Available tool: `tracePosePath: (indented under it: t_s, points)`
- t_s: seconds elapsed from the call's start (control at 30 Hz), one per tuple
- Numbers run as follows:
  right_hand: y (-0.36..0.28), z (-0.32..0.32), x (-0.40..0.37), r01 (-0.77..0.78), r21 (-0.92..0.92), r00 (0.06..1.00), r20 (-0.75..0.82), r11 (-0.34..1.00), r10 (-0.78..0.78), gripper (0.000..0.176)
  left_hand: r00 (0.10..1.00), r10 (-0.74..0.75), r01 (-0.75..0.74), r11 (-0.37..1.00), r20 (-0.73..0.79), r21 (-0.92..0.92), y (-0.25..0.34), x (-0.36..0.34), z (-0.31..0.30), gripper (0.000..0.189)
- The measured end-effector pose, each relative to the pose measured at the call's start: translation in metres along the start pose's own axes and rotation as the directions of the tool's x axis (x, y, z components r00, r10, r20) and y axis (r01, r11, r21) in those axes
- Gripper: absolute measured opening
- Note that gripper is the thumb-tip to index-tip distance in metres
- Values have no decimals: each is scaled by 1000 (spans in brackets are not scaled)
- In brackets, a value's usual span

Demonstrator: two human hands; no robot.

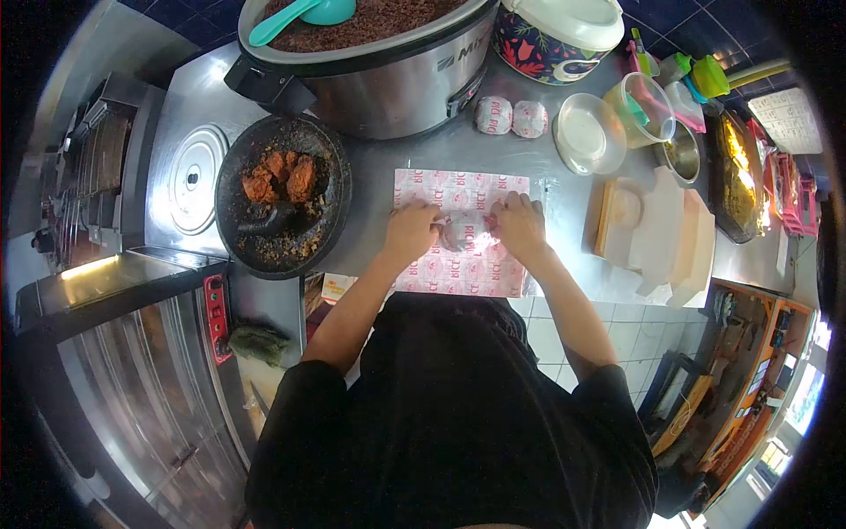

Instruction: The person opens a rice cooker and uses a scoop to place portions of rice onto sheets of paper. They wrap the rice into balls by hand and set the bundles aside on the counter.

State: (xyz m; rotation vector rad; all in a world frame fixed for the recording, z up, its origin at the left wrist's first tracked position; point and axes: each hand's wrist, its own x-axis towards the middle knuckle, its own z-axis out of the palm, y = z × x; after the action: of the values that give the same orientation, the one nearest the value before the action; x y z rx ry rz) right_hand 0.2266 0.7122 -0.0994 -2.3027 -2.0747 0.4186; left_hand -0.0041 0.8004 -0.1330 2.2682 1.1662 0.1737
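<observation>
A small round bundle in pink-and-white printed paper (pixel 461 233) sits on flat wrapping sheets (pixel 423 280) printed with "RICE". My left hand (pixel 412 231) has its fingers closed on the paper at the bundle's left end. At the opposite end, my right hand (pixel 522 227) grips the paper in the same way. What the bundle contains is hidden by its wrapping. Two finished-looking wrapped balls, a left one (pixel 493 115) and a right one (pixel 530 119), stand farther back on the steel counter.
On the left lies a black stone mortar (pixel 339 207) holding fried chicken pieces (pixel 280 176) and crumbs. Behind it stands a large cooker (pixel 388 97) of dark rice with a turquoise scoop (pixel 291 18). A clear bowl (pixel 589 132) and white cardboard boxes (pixel 656 234) are to the right.
</observation>
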Motion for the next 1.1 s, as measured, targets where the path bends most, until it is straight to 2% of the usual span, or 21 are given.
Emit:
tracePosePath:
  t_s: [0.07,0.1,0.17,0.2,0.27,0.3,0.37,0.4,0.47,0.5,0.6,0.67,0.73,0.8,0.87,0.9,0.97,1.0,1.03,1.07,1.1]
  points:
    - [-3,-4,-4,71,12,996,-51,997,-70,17,980,156,-145,985,-123,89,-5,-7,9,23]
    - [-2,1,-5,72,13,996,-48,997,-71,17,981,153,-143,986,-121,88,-6,-11,14,23]
    - [0,14,-7,150,-9,963,-226,989,-149,11,905,334,-275,932,-264,237,-7,-20,23,19]
    - [1,17,-9,152,-9,964,-221,988,-151,11,907,329,-271,934,-264,233,-7,-25,26,19]
    - [2,23,-15,215,-27,951,-220,976,-216,9,835,455,-345,871,-310,351,-6,-30,31,19]
    - [3,25,-18,215,-30,952,-219,976,-216,9,834,455,-345,871,-312,348,-5,-32,33,19]
    - [3,31,-28,355,-84,885,-291,931,-364,11,811,503,-370,837,-300,403,-5,-38,35,21]
    - [7,35,-33,416,-94,843,-334,905,-422,18,810,500,-366,839,-305,403,-3,-40,30,21]
    - [15,43,-37,441,-65,819,-379,895,-431,20,836,492,-440,865,-242,240,-1,-47,19,25]
    - [18,48,-39,458,-34,799,-423,888,-428,22,840,486,-433,869,-241,240,-1,-49,17,25]
    - [29,59,-42,465,15,828,-360,885,-429,30,844,504,-461,856,-183,234,-1,-49,16,27]
    - [31,55,-41,481,9,827,-337,877,-450,33,825,539,-448,807,-171,384,-6,-48,25,29]
    - [27,43,-48,459,119,863,-296,880,-410,39,822,535,-446,818,-196,363,-14,-47,34,29]
    - [21,31,-51,447,128,872,-285,885,-399,40,818,532,-449,828,-219,336,-15,-44,36,29]
    - [15,30,-54,436,137,879,-274,889,-389,42,873,440,-402,894,-212,198,-14,-40,37,31]
    - [13,35,-55,403,72,880,-304,912,-365,40,871,442,-404,892,-214,200,-13,-38,35,31]
    - [8,44,-54,369,4,875,-340,930,-345,37,937,300,-309,951,-177,-24,-7,-32,27,28]
    - [5,49,-53,303,-62,879,-367,951,-304,36,936,302,-310,951,-180,-19,-3,-28,21,28]
    - [3,54,-52,232,-124,880,-396,965,-262,35,964,236,-251,960,-127,-124,1,-23,15,24]
    - [-1,54,-51,232,-123,879,-399,965,-262,35,983,174,-184,957,-65,-225,6,-18,8,21]
    - [-6,52,-50,137,-35,920,-366,990,-141,32,982,176,-186,957,-65,-224,12,-16,-1,21]
